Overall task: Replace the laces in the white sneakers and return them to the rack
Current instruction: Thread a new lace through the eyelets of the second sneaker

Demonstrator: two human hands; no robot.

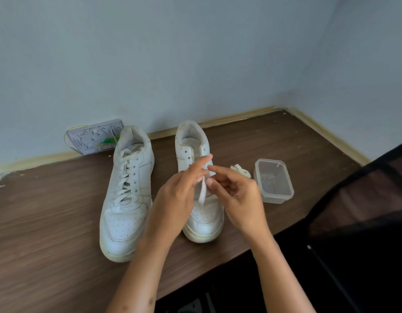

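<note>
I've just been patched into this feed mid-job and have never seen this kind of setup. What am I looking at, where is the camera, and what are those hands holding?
There is no machine here: a person works with two bare hands, and the single picture comes from a wide-angle camera worn on their head, looking forward and down.

A brown wooden table stands in a corner of the room. On it are two white sneakers with their toes toward the person. The left sneaker is laced. The right sneaker shows open eyelets near its top.

The left hand and right hand meet over the right sneaker, pinching a white lace whose end hangs down between them.

To the right lie a small bundle of lace and a clear plastic container. A flat packet leans against the wall behind the left sneaker.
</note>
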